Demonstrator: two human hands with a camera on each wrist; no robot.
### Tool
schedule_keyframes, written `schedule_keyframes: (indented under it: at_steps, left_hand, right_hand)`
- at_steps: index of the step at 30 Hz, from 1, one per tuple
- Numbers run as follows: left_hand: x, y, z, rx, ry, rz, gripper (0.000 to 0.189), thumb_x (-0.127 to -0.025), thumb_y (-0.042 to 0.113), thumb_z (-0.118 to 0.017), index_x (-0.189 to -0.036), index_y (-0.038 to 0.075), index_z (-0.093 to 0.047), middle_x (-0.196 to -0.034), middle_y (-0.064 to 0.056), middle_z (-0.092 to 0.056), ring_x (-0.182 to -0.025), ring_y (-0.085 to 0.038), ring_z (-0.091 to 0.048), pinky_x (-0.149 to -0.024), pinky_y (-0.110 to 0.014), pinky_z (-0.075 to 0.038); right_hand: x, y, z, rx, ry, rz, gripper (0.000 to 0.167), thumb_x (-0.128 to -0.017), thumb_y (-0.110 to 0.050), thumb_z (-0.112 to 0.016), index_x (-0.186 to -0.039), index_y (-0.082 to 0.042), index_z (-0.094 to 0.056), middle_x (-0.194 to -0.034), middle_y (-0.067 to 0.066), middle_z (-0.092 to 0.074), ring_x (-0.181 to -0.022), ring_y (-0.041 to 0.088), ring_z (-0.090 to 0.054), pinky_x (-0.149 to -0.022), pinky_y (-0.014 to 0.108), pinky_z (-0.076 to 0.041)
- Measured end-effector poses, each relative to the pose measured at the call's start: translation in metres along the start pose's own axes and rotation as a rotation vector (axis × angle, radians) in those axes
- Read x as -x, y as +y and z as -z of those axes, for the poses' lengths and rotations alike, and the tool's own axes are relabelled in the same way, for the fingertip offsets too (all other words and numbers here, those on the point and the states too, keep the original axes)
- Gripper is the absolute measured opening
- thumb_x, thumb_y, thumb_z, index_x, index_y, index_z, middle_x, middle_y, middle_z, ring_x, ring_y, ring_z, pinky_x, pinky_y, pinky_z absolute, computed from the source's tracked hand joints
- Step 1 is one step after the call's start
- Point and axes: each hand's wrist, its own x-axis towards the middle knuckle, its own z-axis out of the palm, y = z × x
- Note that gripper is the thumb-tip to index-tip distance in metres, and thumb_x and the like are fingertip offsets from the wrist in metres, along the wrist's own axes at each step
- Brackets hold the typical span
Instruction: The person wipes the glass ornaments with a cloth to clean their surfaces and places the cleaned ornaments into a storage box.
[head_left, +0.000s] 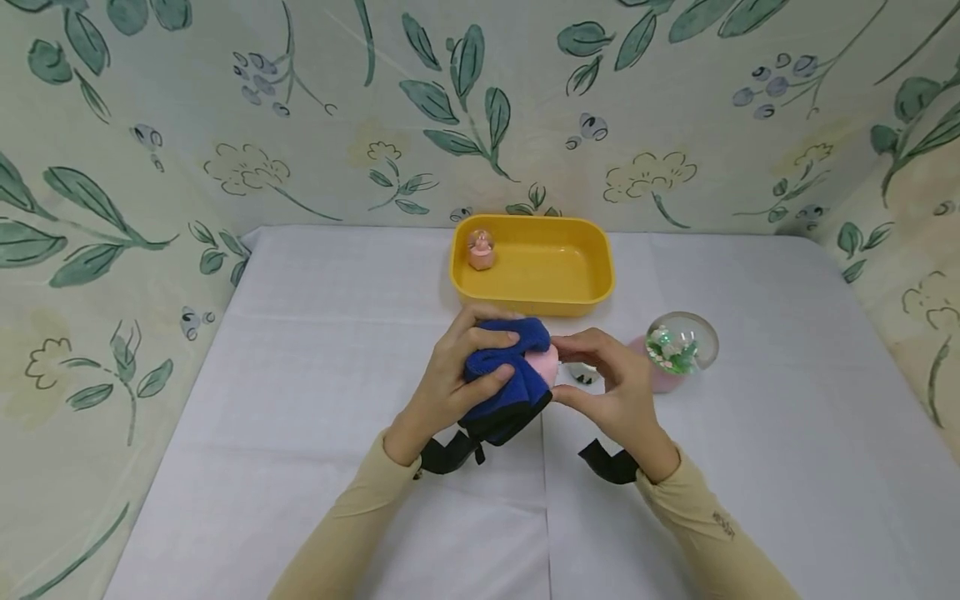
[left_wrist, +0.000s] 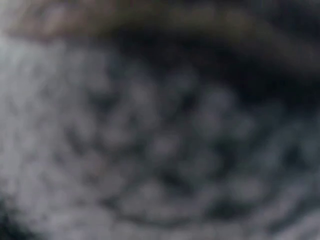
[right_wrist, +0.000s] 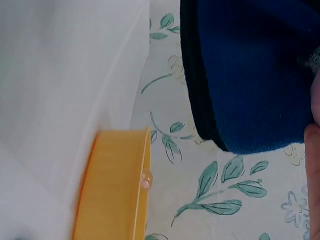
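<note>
A blue cloth (head_left: 525, 388) with a black edge is bunched in my left hand (head_left: 452, 367), whose fingers and thumb grip it from the left. The cloth is wrapped partly around a pink, smooth object (head_left: 543, 365); most of that object is hidden. From the right, the thumb and fingers of my right hand (head_left: 626, 383) pinch the pink object's exposed side. In the right wrist view the cloth (right_wrist: 250, 80) hangs at upper right, beside a sliver of the pink object (right_wrist: 315, 102) and a finger (right_wrist: 314, 175). The left wrist view is too blurred to read.
Behind the hands stands a yellow tray (head_left: 540, 307) holding a small pink snow globe (head_left: 481, 252) at its left end. Right of my right hand is a larger snow globe (head_left: 672, 348) on a pink base. A small clear dome (head_left: 583, 373) is partly hidden behind my right fingers.
</note>
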Motion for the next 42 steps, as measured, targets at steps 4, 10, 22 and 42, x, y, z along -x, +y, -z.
schedule_keyframes:
  at_steps: [4, 10, 22, 42]
  left_hand:
    - [0.001, 0.000, 0.000, 0.015, -0.015, 0.003, 0.031, -0.099, 0.039, -0.049, -0.110, 0.009, -0.052, -0.117, -0.022, -0.048, -0.109, -0.037, -0.051, -0.092, -0.046, -0.048]
    - [0.001, -0.001, 0.000, -0.011, 0.008, -0.005, 0.032, -0.099, 0.039, -0.049, -0.109, 0.009, -0.052, -0.116, -0.022, -0.049, -0.107, -0.036, -0.052, -0.090, -0.044, -0.049]
    - [0.000, 0.002, 0.003, 0.069, 0.032, 0.031, 0.034, -0.099, 0.039, -0.050, -0.108, 0.007, -0.052, -0.115, -0.023, -0.050, -0.107, -0.036, -0.052, -0.091, -0.045, -0.048]
    - [0.000, 0.002, 0.003, -0.022, 0.003, -0.037, 0.031, -0.100, 0.038, -0.049, -0.109, 0.009, -0.053, -0.119, -0.022, -0.050, -0.110, -0.036, -0.051, -0.093, -0.045, -0.047]
  right_hand:
    - [0.002, -0.006, 0.000, -0.137, 0.007, -0.254, 0.044, -0.082, -0.020, -0.077, -0.104, 0.014, -0.059, -0.101, 0.005, -0.065, -0.087, 0.015, -0.064, -0.077, 0.025, -0.054]
    - [0.002, -0.013, -0.001, -0.086, -0.022, -0.284, 0.040, -0.086, -0.012, -0.072, -0.117, 0.009, -0.057, -0.112, 0.011, -0.063, -0.091, 0.018, -0.063, -0.079, 0.026, -0.054]
    - [-0.002, -0.005, 0.000, 0.202, -0.055, 0.222, 0.050, -0.086, -0.031, -0.072, -0.105, 0.014, -0.062, -0.108, 0.023, -0.065, -0.106, 0.018, -0.060, -0.089, 0.023, -0.048]
    - [0.005, -0.008, -0.004, 0.043, -0.039, -0.080, 0.055, -0.091, -0.033, -0.066, -0.119, 0.013, -0.054, -0.118, 0.011, -0.062, -0.091, 0.015, -0.064, -0.076, 0.025, -0.054]
